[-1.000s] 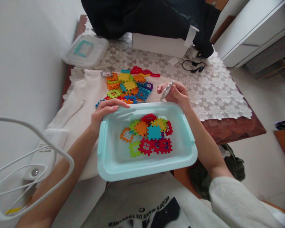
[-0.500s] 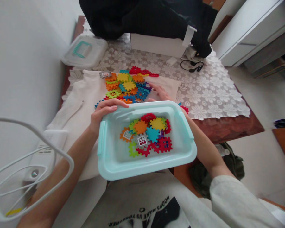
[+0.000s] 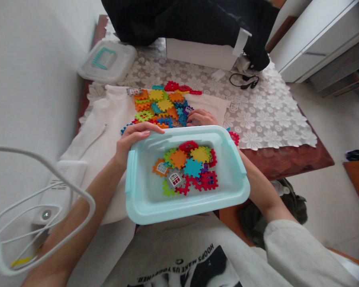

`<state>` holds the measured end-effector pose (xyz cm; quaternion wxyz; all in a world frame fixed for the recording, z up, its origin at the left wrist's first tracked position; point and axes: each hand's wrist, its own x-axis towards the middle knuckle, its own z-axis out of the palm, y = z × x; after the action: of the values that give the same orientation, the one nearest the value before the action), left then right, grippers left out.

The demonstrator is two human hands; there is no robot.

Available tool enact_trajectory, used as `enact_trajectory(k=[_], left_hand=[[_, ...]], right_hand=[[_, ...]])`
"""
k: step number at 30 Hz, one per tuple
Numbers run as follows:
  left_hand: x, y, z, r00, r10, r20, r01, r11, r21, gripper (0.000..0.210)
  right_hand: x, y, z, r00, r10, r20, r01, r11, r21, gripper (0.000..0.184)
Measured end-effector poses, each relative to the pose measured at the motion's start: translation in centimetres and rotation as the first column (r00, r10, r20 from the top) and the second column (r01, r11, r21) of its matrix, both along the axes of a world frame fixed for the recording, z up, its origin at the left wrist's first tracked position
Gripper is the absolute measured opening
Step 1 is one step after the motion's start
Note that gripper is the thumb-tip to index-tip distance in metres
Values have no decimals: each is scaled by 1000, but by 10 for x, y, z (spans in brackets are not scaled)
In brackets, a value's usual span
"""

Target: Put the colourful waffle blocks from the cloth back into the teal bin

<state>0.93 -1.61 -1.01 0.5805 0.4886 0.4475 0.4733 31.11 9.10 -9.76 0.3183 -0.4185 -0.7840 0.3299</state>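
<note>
Grips with the left hand (image 3: pixel 131 140) the far left corner of a rectangular pale-turquoise plastic tub (image 3: pixel 179 214), with fingers close together over the rim. Reaches beyond the tub's far rim with the right hand (image 3: pixel 202 117), narrow and bent at the fingers, against the right side of a loose heap of multicoloured toothed plastic tiles (image 3: pixel 164 105). Cannot tell whether holding a tile there, with part of that hand hidden behind the tub.

Has on the tub's floor a smaller cluster of similar pieces, including a square cyan tile (image 3: pixel 193 168), a yellow tile (image 3: pixel 199 154), and a grey tile with a white arched window (image 3: pixel 174 179). Shows just past the tub's far right corner a red toothed tile (image 3: pixel 234 138). Has the heap resting mostly on a cream cloth (image 3: pixel 91 131), spread beyond the tub and to its left.

Shows farther beyond the tub, toward the left, a frosted plastic lid with a turquoise handle (image 3: pixel 122 59); straight beyond, a white box (image 3: pixel 197 54) under black fabric (image 3: pixel 191 20); beyond and rightward, a black looped headset (image 3: pixel 245 85) on a white floral lace tablecloth (image 3: pixel 266 111).
</note>
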Motion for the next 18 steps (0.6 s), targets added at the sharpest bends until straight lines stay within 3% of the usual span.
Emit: enact_trajectory(k=[4, 9, 14, 18], left_hand=[[0, 0, 1, 1000, -15, -11, 15, 1000, 10, 21], [-5, 0, -7, 999, 1, -43, 2, 998, 70, 18], [-7, -2, -13, 997, 1, -82, 9, 993, 117, 15], [-3, -1, -6, 1000, -1, -30, 3, 998, 65, 21]], right_hand=[[1, -1, 1, 1000, 12, -11, -12, 999, -53, 51], [1, 2, -1, 993, 54, -103, -63, 994, -88, 44], [1, 0, 1, 988, -49, -144, 49, 999, 2, 33], [6, 1, 8, 950, -169, -264, 161, 986, -49, 40]])
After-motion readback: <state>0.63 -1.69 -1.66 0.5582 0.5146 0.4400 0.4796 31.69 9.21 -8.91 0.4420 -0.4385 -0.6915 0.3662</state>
